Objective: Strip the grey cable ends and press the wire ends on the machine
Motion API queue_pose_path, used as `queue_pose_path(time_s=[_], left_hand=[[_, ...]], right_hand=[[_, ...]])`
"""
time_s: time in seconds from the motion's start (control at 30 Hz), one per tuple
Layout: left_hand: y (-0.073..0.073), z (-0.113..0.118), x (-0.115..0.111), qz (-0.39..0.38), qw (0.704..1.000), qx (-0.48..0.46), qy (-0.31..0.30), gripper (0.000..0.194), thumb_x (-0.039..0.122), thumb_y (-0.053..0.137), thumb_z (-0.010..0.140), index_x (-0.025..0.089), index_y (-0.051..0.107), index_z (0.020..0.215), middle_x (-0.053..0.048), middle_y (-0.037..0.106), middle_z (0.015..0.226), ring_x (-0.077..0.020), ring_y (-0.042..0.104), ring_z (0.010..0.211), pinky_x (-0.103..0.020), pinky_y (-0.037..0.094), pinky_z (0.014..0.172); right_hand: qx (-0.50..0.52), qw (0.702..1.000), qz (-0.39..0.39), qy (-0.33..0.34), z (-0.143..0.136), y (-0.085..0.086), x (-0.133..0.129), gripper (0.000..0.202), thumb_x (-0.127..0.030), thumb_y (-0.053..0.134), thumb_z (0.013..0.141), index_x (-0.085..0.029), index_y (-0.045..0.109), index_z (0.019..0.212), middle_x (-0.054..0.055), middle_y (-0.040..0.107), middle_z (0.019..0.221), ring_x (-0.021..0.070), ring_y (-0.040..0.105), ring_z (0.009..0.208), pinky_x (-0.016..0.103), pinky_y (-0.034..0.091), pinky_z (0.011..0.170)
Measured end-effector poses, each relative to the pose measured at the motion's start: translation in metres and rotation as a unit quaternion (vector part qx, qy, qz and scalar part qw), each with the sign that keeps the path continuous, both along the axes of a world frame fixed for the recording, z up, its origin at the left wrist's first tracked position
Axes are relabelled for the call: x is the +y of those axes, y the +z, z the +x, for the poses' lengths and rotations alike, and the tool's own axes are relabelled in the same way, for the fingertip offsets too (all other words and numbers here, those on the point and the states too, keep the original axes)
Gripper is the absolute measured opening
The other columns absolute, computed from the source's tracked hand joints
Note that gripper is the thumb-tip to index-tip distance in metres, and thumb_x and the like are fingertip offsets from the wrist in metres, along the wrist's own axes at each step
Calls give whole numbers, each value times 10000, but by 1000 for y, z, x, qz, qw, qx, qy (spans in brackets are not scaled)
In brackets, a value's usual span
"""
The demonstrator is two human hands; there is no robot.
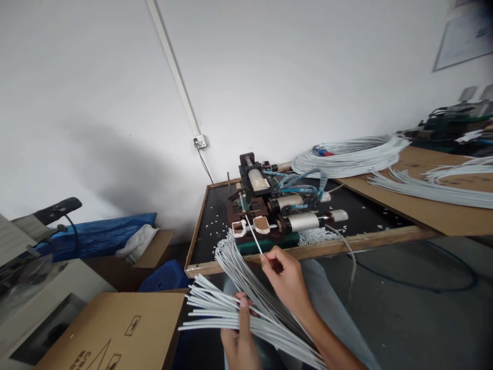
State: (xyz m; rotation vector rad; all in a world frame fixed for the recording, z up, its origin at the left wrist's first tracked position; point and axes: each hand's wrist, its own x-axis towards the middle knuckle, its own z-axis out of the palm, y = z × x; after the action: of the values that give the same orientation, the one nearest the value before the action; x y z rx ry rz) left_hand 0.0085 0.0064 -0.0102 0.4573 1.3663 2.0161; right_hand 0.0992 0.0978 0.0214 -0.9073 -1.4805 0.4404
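My left hand point(242, 329) is closed around a bundle of white cables point(285, 343), their cut ends fanned out to the left. Between the thumb and fingers of my right hand point(284, 272) is a single white cable point(254, 235). Its tip points up and away, at the gap between two pale jaw-like blocks point(262, 225) of a pneumatic machine point(256, 187). Whether the tip touches them I cannot tell. A second bunch of cables point(241, 264) hangs over the table edge, left of my right hand, running down behind the held bundle.
The machine stands on a black table point(204, 239) with a raised wooden rim point(323, 248). White scraps point(316, 235) lie around it. Coiled cables point(346, 156) and a cardboard sheet point(416, 200) are at the right. A cardboard box point(115, 324) and blue basket point(165, 277) stand at the left.
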Motion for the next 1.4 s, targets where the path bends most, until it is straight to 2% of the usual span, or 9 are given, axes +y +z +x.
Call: queue_pose_path(time_s=[0.23, 0.8, 0.97, 1.4], left_hand=[[-4, 1, 2, 9, 1000, -9, 12, 508, 578, 869, 654, 153, 758, 910, -38, 684, 741, -206, 618, 740, -285, 473, 719], [-1, 1, 1, 4, 1000, -12, 5, 506, 580, 869, 655, 159, 747, 908, -40, 682, 749, -197, 607, 745, -283, 466, 724], [-2, 1, 1, 6, 1000, -23, 6, 519, 576, 878, 638, 155, 746, 911, -43, 674, 742, -215, 617, 751, -299, 474, 713], [-3, 2, 1, 17, 999, -33, 3, 508, 559, 893, 631, 162, 749, 913, -34, 687, 757, -187, 603, 739, -272, 461, 720]], right_hand=[[-10, 1000, 3, -1, -2, 0, 2, 287, -250, 558, 918, -230, 469, 646, -47, 496, 575, 133, 474, 514, 251, 376, 521], [-15, 1000, 9, -6, -3, 0, 7, 297, -257, 548, 932, -229, 467, 648, -41, 503, 586, 136, 485, 522, 255, 374, 538], [-14, 1000, 9, -4, -3, 0, 7, 298, -255, 546, 936, -228, 462, 651, -41, 501, 592, 135, 485, 524, 254, 376, 542], [0, 1000, 15, 20, -7, 1, 7, 281, -238, 564, 927, -221, 472, 661, -54, 467, 591, 123, 451, 521, 244, 352, 531]])
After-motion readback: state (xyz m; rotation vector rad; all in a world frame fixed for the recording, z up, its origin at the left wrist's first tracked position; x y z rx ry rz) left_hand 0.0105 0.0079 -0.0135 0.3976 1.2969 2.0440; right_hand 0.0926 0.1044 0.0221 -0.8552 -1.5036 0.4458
